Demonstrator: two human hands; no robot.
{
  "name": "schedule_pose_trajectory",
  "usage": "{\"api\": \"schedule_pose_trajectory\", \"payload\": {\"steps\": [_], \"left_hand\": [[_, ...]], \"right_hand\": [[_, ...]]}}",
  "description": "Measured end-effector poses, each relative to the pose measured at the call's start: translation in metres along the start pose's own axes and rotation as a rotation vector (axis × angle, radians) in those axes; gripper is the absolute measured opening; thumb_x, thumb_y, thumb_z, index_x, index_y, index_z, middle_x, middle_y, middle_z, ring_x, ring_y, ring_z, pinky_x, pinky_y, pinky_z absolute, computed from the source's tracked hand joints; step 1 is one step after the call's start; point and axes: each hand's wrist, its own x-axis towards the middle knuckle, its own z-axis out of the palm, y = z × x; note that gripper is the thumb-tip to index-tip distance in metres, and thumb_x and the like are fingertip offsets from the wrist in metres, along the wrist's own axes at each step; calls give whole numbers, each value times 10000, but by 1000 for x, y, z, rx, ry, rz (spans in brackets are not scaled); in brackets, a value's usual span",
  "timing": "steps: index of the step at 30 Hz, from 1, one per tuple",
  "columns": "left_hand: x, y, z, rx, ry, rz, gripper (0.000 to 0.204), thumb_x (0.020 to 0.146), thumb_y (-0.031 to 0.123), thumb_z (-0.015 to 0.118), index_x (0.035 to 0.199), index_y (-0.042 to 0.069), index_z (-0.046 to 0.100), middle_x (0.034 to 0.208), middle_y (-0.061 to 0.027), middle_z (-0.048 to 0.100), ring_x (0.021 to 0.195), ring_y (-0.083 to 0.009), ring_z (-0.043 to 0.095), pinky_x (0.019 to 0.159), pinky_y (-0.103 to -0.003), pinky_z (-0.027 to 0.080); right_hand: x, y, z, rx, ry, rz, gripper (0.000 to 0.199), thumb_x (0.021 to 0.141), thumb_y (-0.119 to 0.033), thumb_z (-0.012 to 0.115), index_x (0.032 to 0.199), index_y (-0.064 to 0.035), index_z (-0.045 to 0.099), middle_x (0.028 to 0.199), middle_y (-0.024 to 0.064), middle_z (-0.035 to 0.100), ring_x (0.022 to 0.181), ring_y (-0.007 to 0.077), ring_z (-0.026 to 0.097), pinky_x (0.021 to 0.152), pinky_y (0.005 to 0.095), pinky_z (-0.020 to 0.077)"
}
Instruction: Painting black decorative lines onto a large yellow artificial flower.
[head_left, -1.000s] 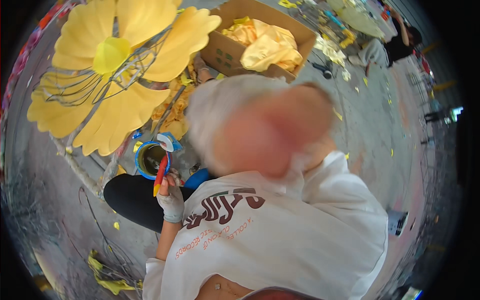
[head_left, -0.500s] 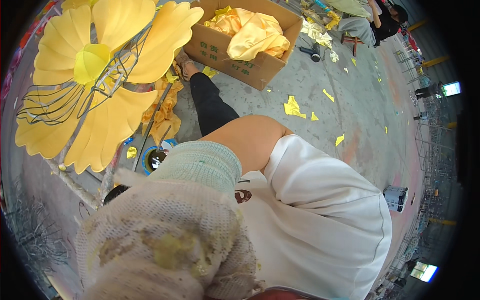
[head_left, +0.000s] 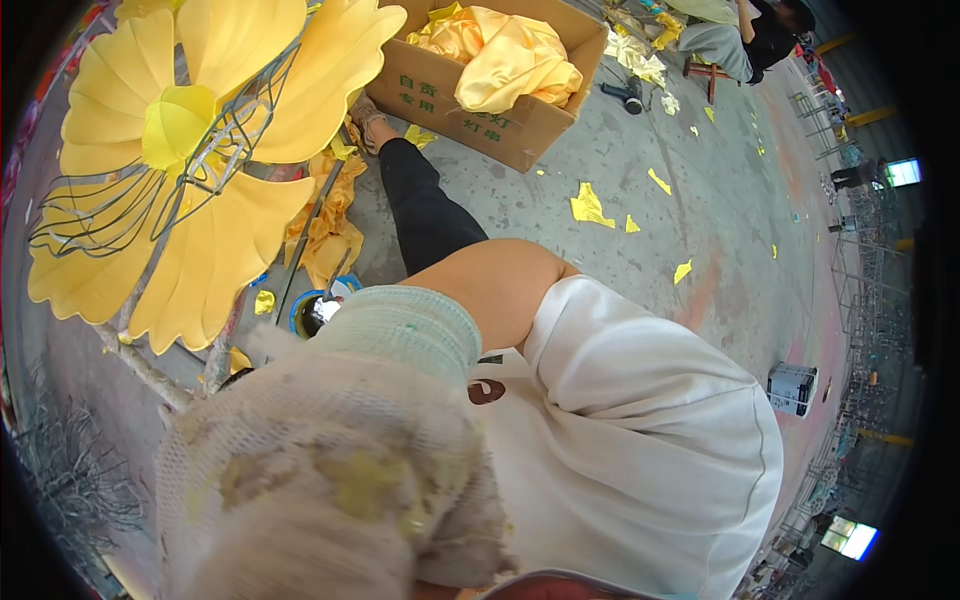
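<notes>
My right hand (head_left: 330,480), in a pale knit glove with a mint cuff and yellow-brown stains, is raised very close in the lower left. Its fingers are hidden and partly blurred, so what they hold, if anything, does not show. The bare forearm bends back from a white sleeve. My left hand is out of sight. Beyond the glove at upper left stands a large yellow fabric flower (head_left: 215,250) with a wire frame (head_left: 235,130) across its petals. Just past the cuff, an open can with a blue rim (head_left: 313,312) holds dark liquid and a stick.
A cardboard box (head_left: 490,135) of shiny yellow cloth (head_left: 520,60) stands ahead, by my outstretched leg (head_left: 425,205). Yellow scraps (head_left: 592,205) litter the grey floor. A metal bucket (head_left: 792,388) is at right. At upper right, a person (head_left: 765,45) sits on a stool (head_left: 708,72).
The view has shifted slightly, so the flower sits a little further left. My right hand stays raised close by, its lower part more blurred than before.
</notes>
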Motion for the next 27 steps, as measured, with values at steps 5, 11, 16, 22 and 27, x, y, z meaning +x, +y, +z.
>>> {"api": "schedule_pose_trajectory", "payload": {"steps": [5,11,16,22,27], "left_hand": [[-2,-13,17,-122,-162,33,179,888,227,548,872,49,558,856,-70,592,650,-143,543,600,-234,428],[1,-18,30,-286,-348,93,184,893,228,542,853,49,559,846,-70,596,659,-138,541,605,-229,420],[3,-21,37,-421,-505,141,191,896,228,537,836,48,560,838,-71,600,667,-135,540,609,-225,414],[4,-21,46,-583,-707,195,202,900,229,531,816,47,561,827,-72,604,676,-130,537,614,-220,406],[7,-20,50,-718,-868,235,213,904,229,526,800,47,562,819,-73,608,684,-126,536,618,-216,399]], "right_hand": [[-2,-1,3,-44,-3,-24,157,896,-55,533,1038,3,500,968,134,564,820,262,562,738,332,450],[1,-6,9,-119,-23,-50,199,914,-42,500,1101,24,500,1046,154,566,894,270,570,802,335,456],[3,-10,14,-178,-39,-71,238,930,-32,471,1154,42,499,1110,171,568,956,276,576,856,338,461],[4,-14,16,-250,-44,-89,289,949,-20,438,1218,63,499,1188,191,570,1031,283,583,920,341,467],[7,-11,18,-346,-20,-100,261,923,-51,482,1169,23,523,1088,149,581,926,271,577,826,331,460]]}}
